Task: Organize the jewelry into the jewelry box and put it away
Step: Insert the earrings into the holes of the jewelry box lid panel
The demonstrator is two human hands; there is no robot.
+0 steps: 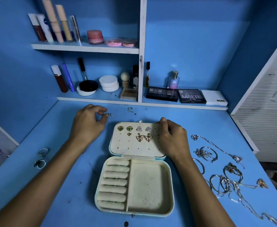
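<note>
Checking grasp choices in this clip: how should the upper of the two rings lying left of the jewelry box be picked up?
Pinch the upper ring by its thin band, coming from above with thumb and fingertip across the hoop. It seems to lie on the desk with bare surface around it; its ornament looks lumpy, so the band likely offers the surer grip.

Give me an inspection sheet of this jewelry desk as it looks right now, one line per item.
Surface: blue desk, scuffed paint.
Job's things: open cream-lined jewelry box, earrings pinned in lid; ring rolls and tray empty; two silver rings left, tangled chains and bracelets right.
Clutter: small dark specks.
Grippers: left hand pinches a small stud; right hand grips lid's corner.
Cables: nothing seen.
Surroundings: white shelves of cosmetics.
</note>
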